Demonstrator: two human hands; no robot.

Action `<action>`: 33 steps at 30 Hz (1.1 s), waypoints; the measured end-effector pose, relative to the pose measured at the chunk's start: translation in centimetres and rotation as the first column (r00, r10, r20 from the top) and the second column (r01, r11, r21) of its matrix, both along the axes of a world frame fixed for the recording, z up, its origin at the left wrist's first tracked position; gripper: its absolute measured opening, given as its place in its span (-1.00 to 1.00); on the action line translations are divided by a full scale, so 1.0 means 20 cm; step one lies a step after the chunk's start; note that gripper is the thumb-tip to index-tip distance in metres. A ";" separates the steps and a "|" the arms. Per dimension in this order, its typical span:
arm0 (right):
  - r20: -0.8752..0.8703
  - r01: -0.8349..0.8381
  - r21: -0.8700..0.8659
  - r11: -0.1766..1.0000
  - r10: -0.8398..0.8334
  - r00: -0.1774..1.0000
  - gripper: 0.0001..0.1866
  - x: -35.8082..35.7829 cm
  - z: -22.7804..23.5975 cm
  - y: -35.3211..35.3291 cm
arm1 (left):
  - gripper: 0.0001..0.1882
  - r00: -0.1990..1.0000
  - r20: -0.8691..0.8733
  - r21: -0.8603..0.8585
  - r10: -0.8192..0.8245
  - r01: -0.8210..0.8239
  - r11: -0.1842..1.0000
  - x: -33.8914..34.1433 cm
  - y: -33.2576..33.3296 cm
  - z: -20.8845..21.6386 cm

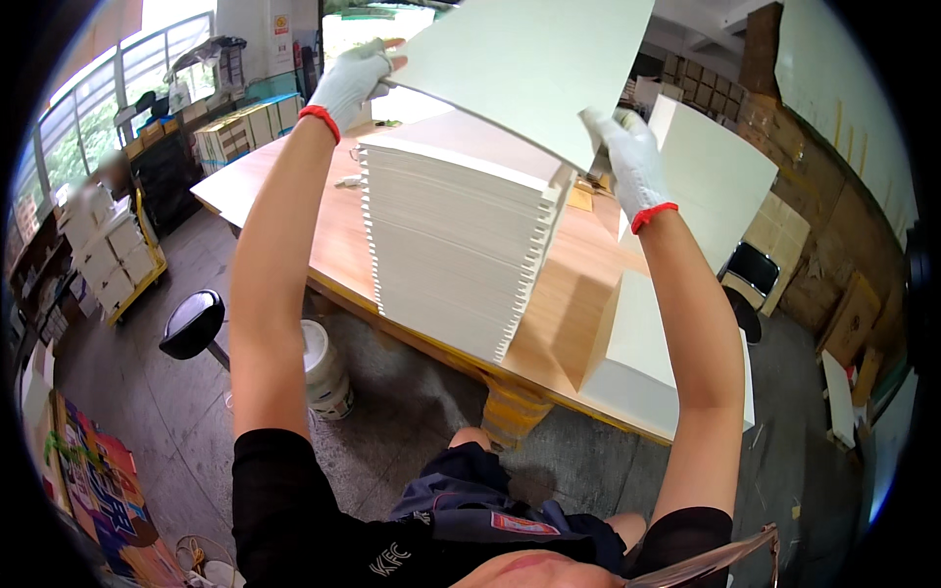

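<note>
My left hand [355, 82] and my right hand [632, 157] wear pale gloves with red cuffs. Between them they hold up a large white board [520, 69], tilted above the table. The left one is closed on the board's left corner, with bare fingertips showing; the right one grips it near its lower right corner. Below the board stands a tall stack of white boards [451, 235] with notched side edges. The held board hides part of the area behind the stack.
The wooden table [559, 323] also carries white blocks or stacks [637, 338] at the right. A white bucket [323, 367] and a black stool [193, 323] stand at the left. A loaded yellow cart [137, 260] is farther left, and a black chair [753, 265] is at the right.
</note>
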State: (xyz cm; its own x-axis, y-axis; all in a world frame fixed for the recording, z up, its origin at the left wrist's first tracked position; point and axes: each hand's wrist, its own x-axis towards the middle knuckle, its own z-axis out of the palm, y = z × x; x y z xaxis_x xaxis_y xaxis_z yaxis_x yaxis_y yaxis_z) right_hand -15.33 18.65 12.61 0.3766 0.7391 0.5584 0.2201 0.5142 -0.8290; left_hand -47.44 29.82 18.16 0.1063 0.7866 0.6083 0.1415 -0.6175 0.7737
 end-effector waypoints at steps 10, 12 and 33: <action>0.769 0.330 -0.117 0.937 -0.124 0.627 -0.37 -0.07 -0.08 -0.25 | -0.58 0.706 -0.708 -0.061 0.034 -0.109 0.992 -0.22 0.14 -0.19; 0.754 0.186 -0.045 0.982 -0.089 0.651 -0.44 -0.11 -0.10 -0.33 | -0.58 0.698 -0.717 -0.039 -0.005 -0.033 0.999 -0.25 0.15 -0.21; 0.742 0.168 -0.116 0.979 -0.027 0.669 -0.64 -0.21 -0.16 -0.32 | -0.71 0.704 -0.710 -0.015 -0.038 0.038 0.999 -0.30 0.16 -0.20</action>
State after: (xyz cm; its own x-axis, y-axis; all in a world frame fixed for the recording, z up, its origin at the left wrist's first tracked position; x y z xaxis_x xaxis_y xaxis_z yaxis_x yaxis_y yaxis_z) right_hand -19.62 12.18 9.50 -0.0278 0.8263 0.5626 0.8336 0.3298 -0.4432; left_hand -53.40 32.94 14.25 0.5365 0.7718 0.3412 0.6250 -0.6351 0.4539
